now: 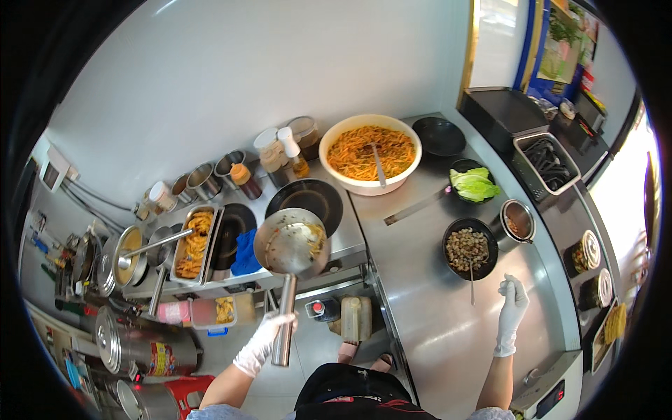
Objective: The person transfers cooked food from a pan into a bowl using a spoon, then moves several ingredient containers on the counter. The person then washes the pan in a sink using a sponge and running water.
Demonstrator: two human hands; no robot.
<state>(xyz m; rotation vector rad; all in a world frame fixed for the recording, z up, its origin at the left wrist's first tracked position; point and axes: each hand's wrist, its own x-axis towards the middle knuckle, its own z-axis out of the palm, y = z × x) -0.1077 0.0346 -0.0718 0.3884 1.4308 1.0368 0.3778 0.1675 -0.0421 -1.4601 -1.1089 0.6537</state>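
My left hand, in a white glove, grips the steel handle of a saucepan. The pan is near the front edge of the cooktop, overlapping a round black hob plate in the view. A little yellowish food and liquid lie in its bottom. Over the steel counter at the right is my gloved right hand, its fingers bent. I see nothing in it, but the inside of its grasp is hidden. Just beyond it stands a black bowl of chopped pieces with a spoon in it.
Behind stands a large basin of shredded orange food with a spoon. Lettuce fills a black bowl near a flat blade. A steel pot stands at right. A blue cloth lies beside a steel tray of browned food.
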